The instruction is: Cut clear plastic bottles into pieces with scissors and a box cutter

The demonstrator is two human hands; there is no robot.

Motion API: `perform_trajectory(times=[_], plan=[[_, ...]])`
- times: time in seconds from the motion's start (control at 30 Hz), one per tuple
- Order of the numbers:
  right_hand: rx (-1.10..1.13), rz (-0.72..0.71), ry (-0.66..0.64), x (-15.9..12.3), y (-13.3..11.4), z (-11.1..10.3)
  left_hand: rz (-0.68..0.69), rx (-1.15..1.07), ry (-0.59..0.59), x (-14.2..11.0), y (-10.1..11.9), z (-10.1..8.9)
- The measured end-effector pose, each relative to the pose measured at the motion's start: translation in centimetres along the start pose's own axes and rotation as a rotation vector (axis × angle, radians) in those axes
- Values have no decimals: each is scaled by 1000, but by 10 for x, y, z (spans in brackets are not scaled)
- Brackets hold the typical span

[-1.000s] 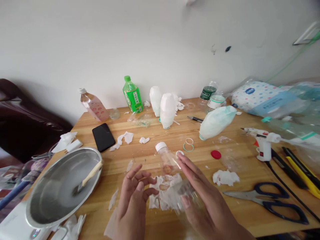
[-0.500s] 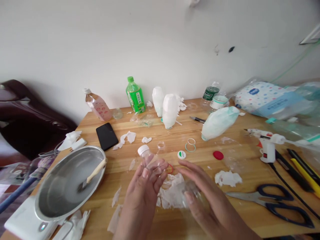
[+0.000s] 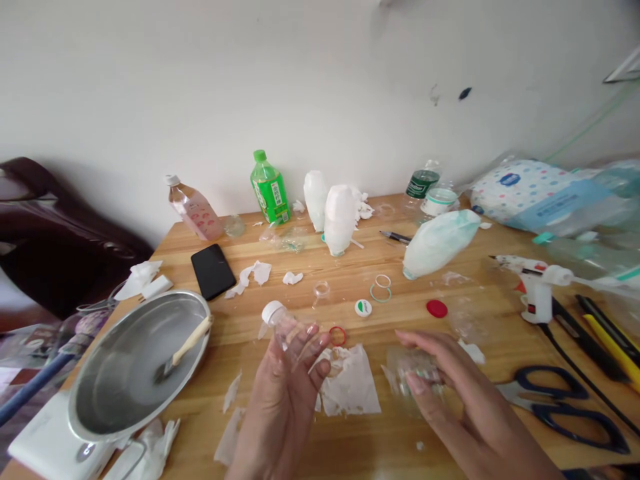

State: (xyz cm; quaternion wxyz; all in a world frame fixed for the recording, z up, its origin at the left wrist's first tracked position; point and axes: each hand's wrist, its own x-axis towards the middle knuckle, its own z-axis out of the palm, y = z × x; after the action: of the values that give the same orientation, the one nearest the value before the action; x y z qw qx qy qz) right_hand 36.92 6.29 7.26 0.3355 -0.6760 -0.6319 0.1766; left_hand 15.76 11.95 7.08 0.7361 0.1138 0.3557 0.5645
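Observation:
My left hand (image 3: 293, 393) holds a clear plastic bottle top with a white cap (image 3: 273, 312), its fingers curled loosely around the see-through part. My right hand (image 3: 450, 393) is closed on a clear plastic bottle piece (image 3: 407, 370), gripped between thumb and fingers just above the table. Torn white paper (image 3: 353, 390) lies between the hands. A red ring (image 3: 338, 335) rests just beyond my left fingertips, and a white-and-green cap (image 3: 363, 307) lies farther back.
On the left stand a metal bowl (image 3: 95, 400) with a brush (image 3: 187, 347) and a phone (image 3: 213, 271). Paper-covered bottles (image 3: 339, 220) and a green bottle (image 3: 270, 190) are at the back. Scissors (image 3: 540, 400) and a glue gun (image 3: 533, 287) lie on the right.
My left hand has taken hold of the capped bottle top and brought it left, off the paper. My right hand has moved right with its clear piece, uncovering more paper.

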Motion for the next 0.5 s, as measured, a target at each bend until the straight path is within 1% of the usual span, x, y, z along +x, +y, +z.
perform_trajectory(times=[0.17, 0.37, 0.5], plan=[[-63, -81, -19, 1, 4, -5, 40, -5, 0, 4, -5, -5], [-83, -23, -5, 7, 5, -13, 31, 4, 3, 5, -6, -2], [-90, -116, -38, 7, 8, -9, 7, 21, -14, 4, -4, 4]])
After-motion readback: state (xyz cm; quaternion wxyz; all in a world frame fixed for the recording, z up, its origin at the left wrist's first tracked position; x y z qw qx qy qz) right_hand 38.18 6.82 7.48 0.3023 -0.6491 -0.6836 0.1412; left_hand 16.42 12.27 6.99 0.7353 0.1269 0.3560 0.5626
